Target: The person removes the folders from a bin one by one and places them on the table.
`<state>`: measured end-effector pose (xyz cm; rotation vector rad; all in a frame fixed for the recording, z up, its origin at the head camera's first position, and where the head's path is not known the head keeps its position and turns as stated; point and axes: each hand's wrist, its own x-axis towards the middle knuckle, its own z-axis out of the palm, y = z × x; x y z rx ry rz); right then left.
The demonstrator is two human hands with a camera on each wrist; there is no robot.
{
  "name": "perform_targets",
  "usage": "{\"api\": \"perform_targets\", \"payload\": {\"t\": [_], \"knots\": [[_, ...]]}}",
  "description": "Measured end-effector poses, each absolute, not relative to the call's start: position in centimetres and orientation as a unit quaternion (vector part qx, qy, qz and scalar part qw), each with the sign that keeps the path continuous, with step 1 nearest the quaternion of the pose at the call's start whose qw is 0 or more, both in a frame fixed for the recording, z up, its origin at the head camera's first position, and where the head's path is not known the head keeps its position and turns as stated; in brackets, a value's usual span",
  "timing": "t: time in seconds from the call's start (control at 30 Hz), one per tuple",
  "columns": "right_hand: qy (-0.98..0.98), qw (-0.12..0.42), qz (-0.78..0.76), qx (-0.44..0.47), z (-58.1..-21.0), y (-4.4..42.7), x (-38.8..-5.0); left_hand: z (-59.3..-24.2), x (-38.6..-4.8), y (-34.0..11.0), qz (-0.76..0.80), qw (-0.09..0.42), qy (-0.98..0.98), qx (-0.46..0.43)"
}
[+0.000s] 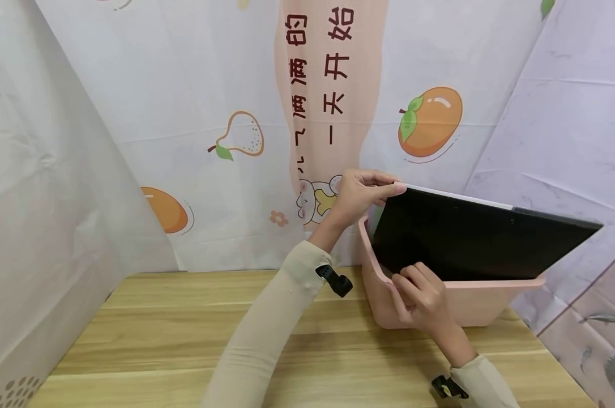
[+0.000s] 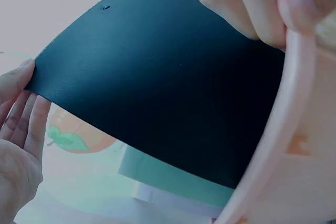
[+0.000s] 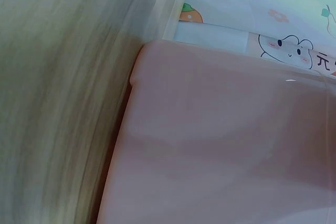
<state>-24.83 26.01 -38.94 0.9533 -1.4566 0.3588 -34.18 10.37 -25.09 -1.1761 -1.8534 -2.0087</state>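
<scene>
A large flat black folder (image 1: 470, 238) with small rivets leans inside a pink plastic bin (image 1: 470, 303) and rises above its rim. My left hand (image 1: 363, 192) pinches its upper left corner between thumb and fingers, also visible in the left wrist view. At the bin's near left corner, my right hand (image 1: 422, 297) grips the rim with curled fingers and thumb. Behind the black folder, a pale green flat item (image 2: 168, 174) and a whitish one (image 2: 173, 200) show in the left wrist view. The right wrist view shows the bin's outer wall (image 3: 210, 135), with no fingers visible.
The bin stands on a wood-grain table (image 1: 185, 334), towards its back right. A white printed cloth (image 1: 185, 73) with fruit drawings hangs behind it, and another patterned cloth (image 1: 567, 130) hangs at the right.
</scene>
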Motion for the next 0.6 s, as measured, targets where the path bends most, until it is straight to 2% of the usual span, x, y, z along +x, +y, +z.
{"api": "perform_targets", "payload": {"t": [0.6], "knots": [[-0.636, 0.632, 0.161, 0.412, -39.0, 26.1, -24.9, -20.1, -31.6, 9.3, -0.7, 0.201, -0.555, -0.402]]}}
